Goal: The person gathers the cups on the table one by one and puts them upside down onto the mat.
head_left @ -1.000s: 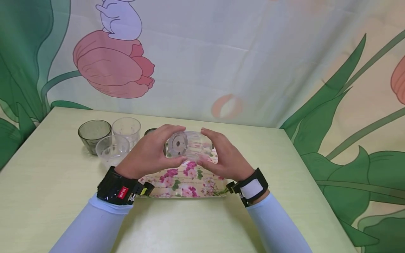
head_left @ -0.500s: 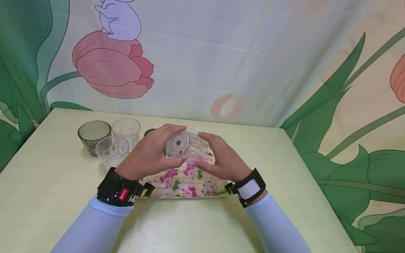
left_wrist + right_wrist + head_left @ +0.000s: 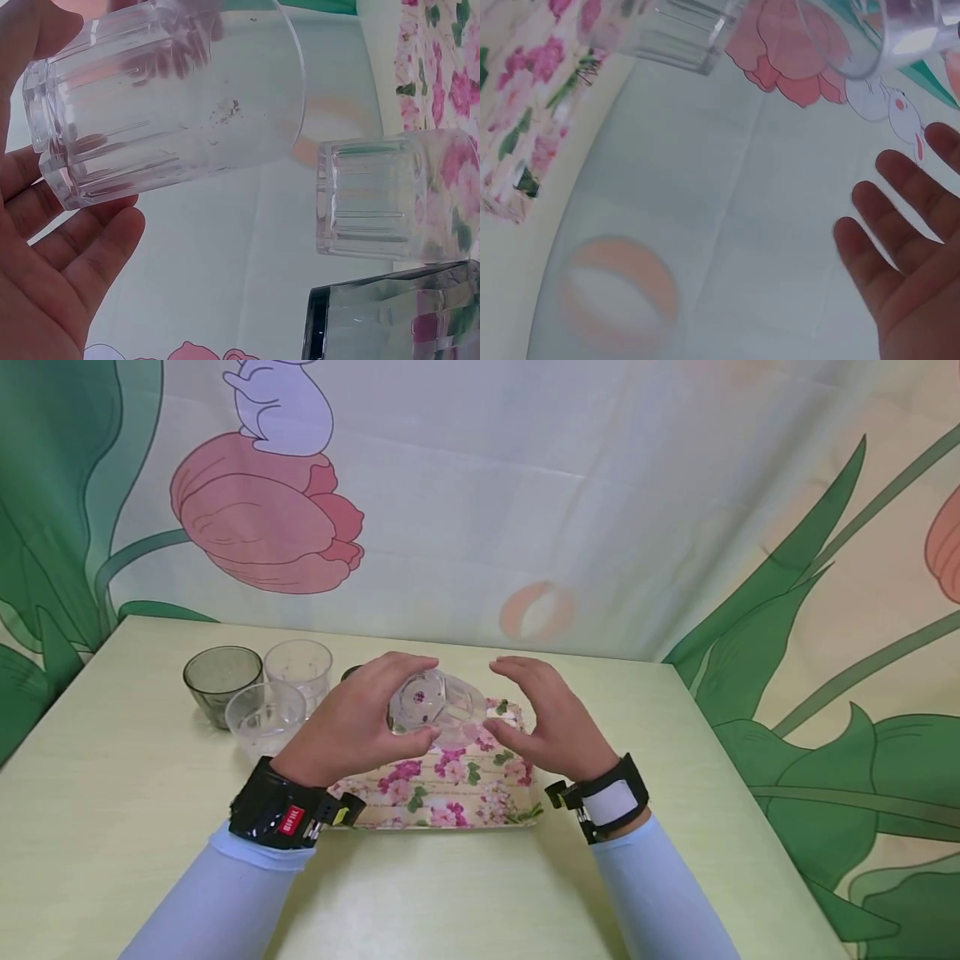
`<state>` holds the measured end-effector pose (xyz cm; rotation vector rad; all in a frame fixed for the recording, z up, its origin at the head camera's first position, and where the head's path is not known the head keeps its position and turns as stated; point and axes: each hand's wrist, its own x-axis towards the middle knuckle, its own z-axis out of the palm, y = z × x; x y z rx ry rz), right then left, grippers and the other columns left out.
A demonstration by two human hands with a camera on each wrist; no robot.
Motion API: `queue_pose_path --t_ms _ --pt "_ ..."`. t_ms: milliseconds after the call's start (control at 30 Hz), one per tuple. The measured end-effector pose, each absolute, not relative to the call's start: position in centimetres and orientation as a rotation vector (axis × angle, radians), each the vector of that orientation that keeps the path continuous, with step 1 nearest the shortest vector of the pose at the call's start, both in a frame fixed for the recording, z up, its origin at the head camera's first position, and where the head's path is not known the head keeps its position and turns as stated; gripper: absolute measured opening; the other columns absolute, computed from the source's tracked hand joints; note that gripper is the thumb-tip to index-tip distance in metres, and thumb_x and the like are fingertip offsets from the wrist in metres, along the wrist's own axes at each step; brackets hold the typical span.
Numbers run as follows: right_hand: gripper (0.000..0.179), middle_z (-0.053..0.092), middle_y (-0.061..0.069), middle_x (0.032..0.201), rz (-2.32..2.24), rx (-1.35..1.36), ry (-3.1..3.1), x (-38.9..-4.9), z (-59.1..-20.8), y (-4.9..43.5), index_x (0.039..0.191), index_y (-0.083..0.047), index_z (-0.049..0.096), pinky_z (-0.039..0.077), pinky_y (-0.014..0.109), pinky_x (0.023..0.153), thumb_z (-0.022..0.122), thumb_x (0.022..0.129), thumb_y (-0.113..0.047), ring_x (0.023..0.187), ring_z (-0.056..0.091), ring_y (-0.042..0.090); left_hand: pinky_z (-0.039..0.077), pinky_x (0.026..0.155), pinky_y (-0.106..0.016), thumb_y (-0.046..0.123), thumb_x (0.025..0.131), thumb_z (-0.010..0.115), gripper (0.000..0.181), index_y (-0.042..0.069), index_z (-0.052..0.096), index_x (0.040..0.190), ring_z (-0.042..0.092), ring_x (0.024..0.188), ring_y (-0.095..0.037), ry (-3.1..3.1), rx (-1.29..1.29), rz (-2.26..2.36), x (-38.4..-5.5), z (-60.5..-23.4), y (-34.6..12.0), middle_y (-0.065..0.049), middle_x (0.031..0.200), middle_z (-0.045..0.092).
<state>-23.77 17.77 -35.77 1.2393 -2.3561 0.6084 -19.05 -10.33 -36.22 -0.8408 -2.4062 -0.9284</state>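
Note:
My left hand (image 3: 360, 718) grips a clear faceted drinking glass (image 3: 457, 710), thumb below and fingers above, near its base. The glass lies tipped on its side in the air over a floral tray (image 3: 480, 793), its base turned left and its mouth right. In the left wrist view, small dark specks show on the wall of this glass (image 3: 172, 112). My right hand (image 3: 543, 718) is beside the mouth end, fingers spread, holding nothing. Upside down on the tray stand another clear glass (image 3: 367, 199) and a dark-tinted glass (image 3: 390, 319), mostly hidden behind my left hand in the head view.
Left of the tray, a grey-tinted glass (image 3: 223, 685) and two clear glasses, a rear one (image 3: 300, 664) and a front one (image 3: 262, 722), stand upright close together on the pale table (image 3: 420, 893). A printed curtain (image 3: 600, 527) hangs behind the table.
The right hand has let go of the glass and drawn away to the right, its fingers opening. The glass stays in the left hand, its mouth end now tilted lower.

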Motion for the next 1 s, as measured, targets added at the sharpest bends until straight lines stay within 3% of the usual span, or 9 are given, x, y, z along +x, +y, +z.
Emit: queue_pose_path --t_ms 167,433,1000 --pt "0.050 0.060 0.011 0.133 0.633 1.184 -2.232 -24.0 -35.1 18.4 0.132 -0.006 0.061 0.045 0.043 0.108 0.071 0.088 -0.027 0.127 0.054 0.027 0.051 0.102 -0.040 0.032 0.080 0.080 0.072 0.013 0.052 0.143 0.056 0.124 -0.020 -2.407 -0.836 -0.927 -19.2 -36.5 -10.4 -0.003 0.137 0.059" --pt "0.061 0.057 0.012 0.140 0.652 1.121 -2.235 -24.2 -35.1 19.1 0.143 -0.007 0.052 0.041 0.045 0.113 0.071 0.089 -0.030 0.133 0.052 0.028 0.049 0.105 -0.042 0.034 0.080 0.080 0.071 0.013 0.052 0.143 0.055 0.127 -0.020 -2.404 -0.843 -0.921 -19.3 -36.6 -10.4 -0.002 0.138 0.058" --pt "0.060 0.056 0.009 0.143 0.616 1.131 -2.283 -24.3 -35.5 19.3 0.144 -0.010 0.052 0.041 0.044 0.114 0.069 0.091 -0.033 0.136 0.049 0.026 0.051 0.102 -0.041 0.034 0.080 0.080 0.071 0.013 0.054 0.142 0.058 0.123 -0.019 -2.427 -0.856 -0.934 -19.5 -36.6 -9.6 -0.003 0.135 0.061"
